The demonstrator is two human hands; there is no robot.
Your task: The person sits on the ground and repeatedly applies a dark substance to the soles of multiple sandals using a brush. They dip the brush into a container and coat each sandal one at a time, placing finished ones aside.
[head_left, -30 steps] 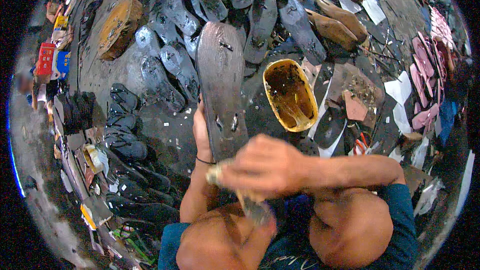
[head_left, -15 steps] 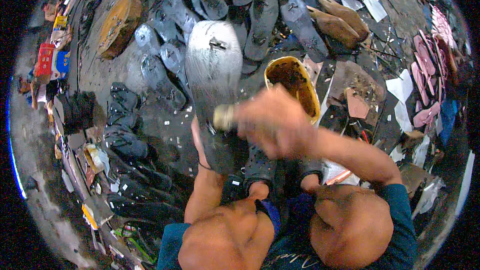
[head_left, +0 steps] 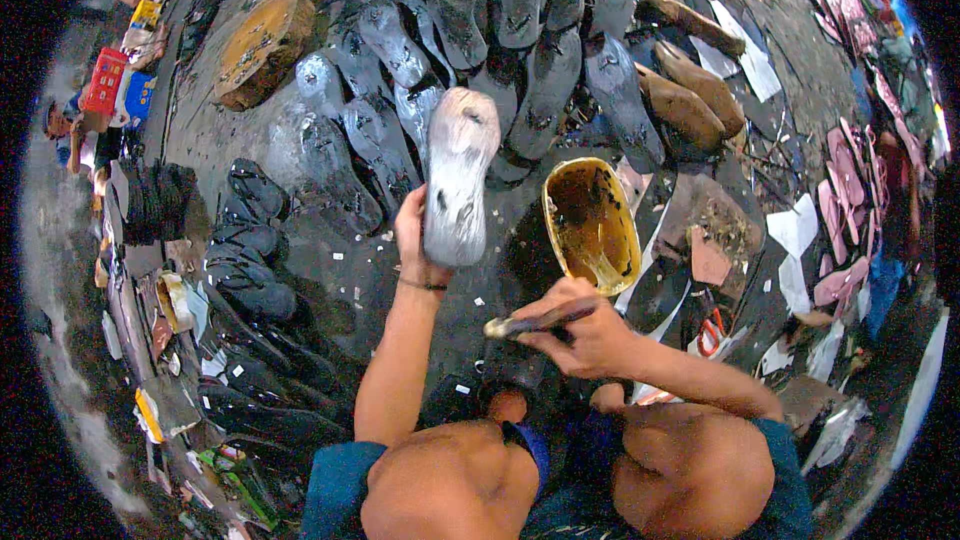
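Observation:
My left hand (head_left: 412, 238) grips the edge of a sandal sole (head_left: 458, 195), tilted upward, its face covered with a shiny whitish wet coat. My right hand (head_left: 590, 340) is closed around the dark handle of a brush (head_left: 528, 324). Its pale, stubby tip points left, apart from the sole. Just beyond the right hand stands a yellow tub (head_left: 549, 202), smeared inside with a brownish, sticky-looking layer.
Many dark soles (head_left: 550, 90) lie crowded ahead, several with a wet sheen. Brown shoe lasts (head_left: 680, 110) and a round wooden block (head_left: 262, 45) are farther off. Black sandals (head_left: 245, 275) line the left; pink soles (head_left: 845, 195) and scraps lie right.
The brush has come away from the sole, back toward me. My left hand has carried the sole slightly forward and right; whitish coating now reaches its near end.

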